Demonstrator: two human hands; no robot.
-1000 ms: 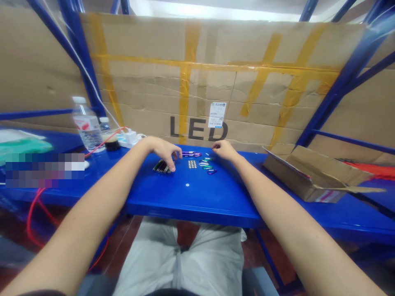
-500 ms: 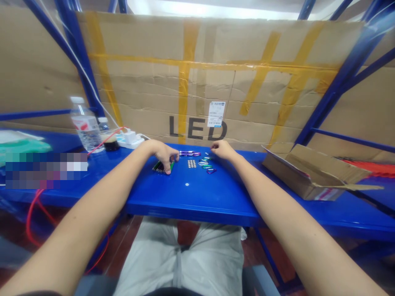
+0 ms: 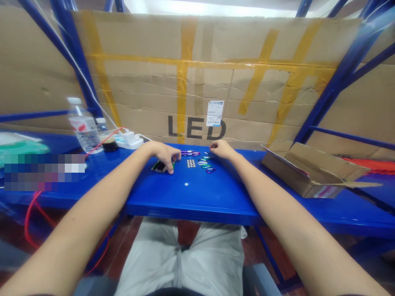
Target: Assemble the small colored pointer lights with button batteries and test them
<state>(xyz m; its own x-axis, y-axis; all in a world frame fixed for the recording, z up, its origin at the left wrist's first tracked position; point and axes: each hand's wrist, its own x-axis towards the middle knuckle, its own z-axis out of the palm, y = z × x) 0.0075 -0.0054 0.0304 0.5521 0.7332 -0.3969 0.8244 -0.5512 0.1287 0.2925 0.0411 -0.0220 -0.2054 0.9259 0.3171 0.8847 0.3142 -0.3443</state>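
My left hand [image 3: 164, 153] rests on the blue table [image 3: 197, 193] with its fingers curled down onto a row of small dark and green cylinders [image 3: 159, 167], pinching one green piece. My right hand [image 3: 221, 149] lies further right, fingers curled near the table's back edge, beside several coloured carabiner clips [image 3: 206, 165]. What its fingers hold is hidden. Between the hands lie a purple cylinder with a clip [image 3: 189, 153] and a small cluster of silver button cells [image 3: 191, 163]. A single white dot-like piece [image 3: 186, 184] sits nearer me.
A taped cardboard sheet marked LED [image 3: 197, 94] stands behind the table. An open cardboard box [image 3: 311, 172] lies at the right. A water bottle [image 3: 82, 127], a small dark jar [image 3: 106, 137], a white power strip [image 3: 129, 139] and red cable [image 3: 33, 205] are at the left.
My left fingers have closed down onto the row of cylinders, gripping a green one. The right hand has stayed nearly still. The view has drifted slightly.
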